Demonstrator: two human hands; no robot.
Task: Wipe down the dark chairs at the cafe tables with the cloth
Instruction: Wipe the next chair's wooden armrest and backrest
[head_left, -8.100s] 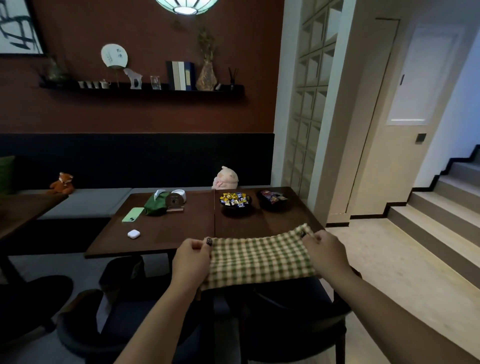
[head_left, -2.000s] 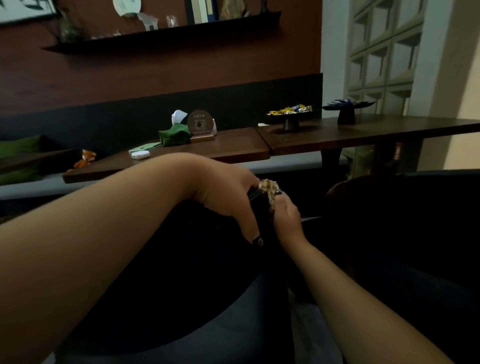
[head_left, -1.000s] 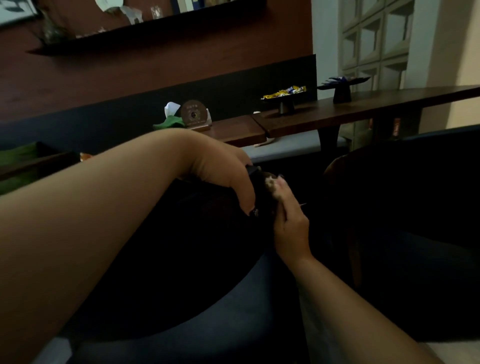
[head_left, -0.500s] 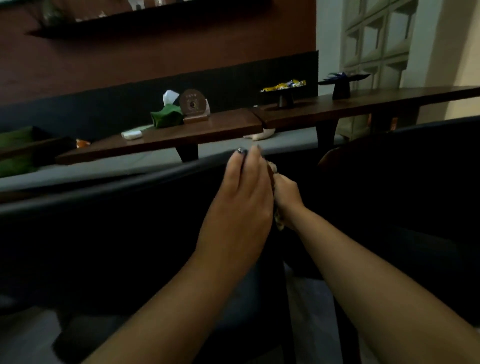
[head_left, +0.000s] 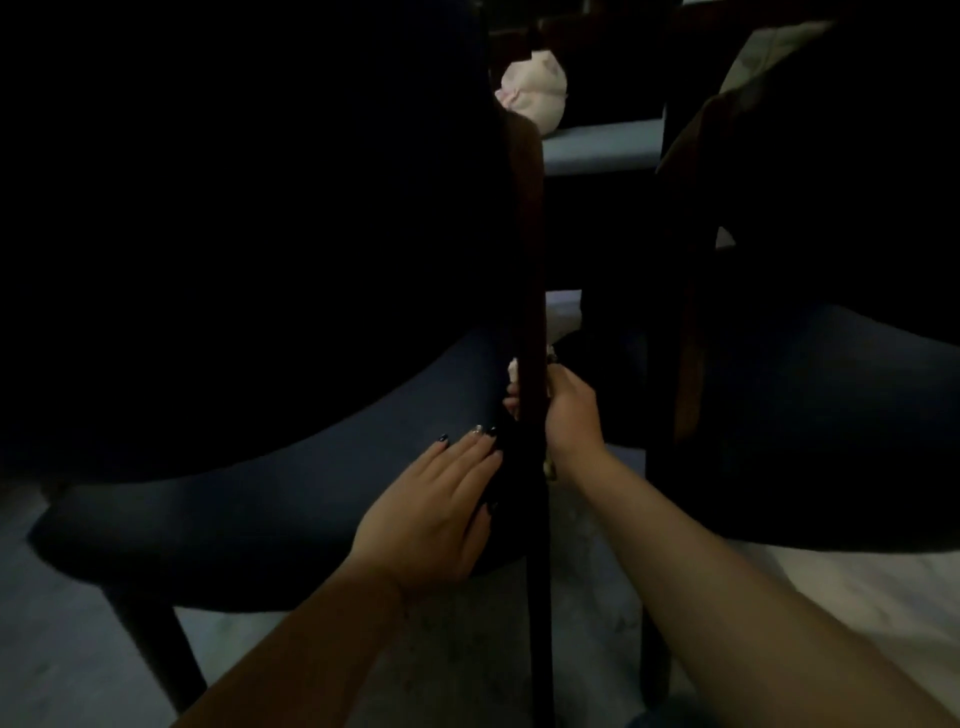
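Note:
The view is very dark. A dark chair (head_left: 260, 493) with a bluish seat fills the left half, its backrest black above. Its thin upright post (head_left: 535, 291) runs down the middle. My right hand (head_left: 569, 413) is closed around that post at seat height, with the checked cloth (head_left: 514, 370) wrapped round it; only small pale bits of cloth show beside and below the fingers. My left hand (head_left: 434, 501) lies flat on the seat's right edge, next to the post, holding nothing. A second dark chair (head_left: 831, 415) stands to the right.
A pink plush toy (head_left: 535, 88) sits on the grey bench (head_left: 602, 148) beyond the narrow gap between the chairs. Pale floor (head_left: 857, 587) shows under the seats, with dark chair legs (head_left: 156, 654) standing on it.
The view has dropped from table height to the seats. Both hands have slid down the post from the backrest's top to seat level, and my left hand now rests flat on the seat.

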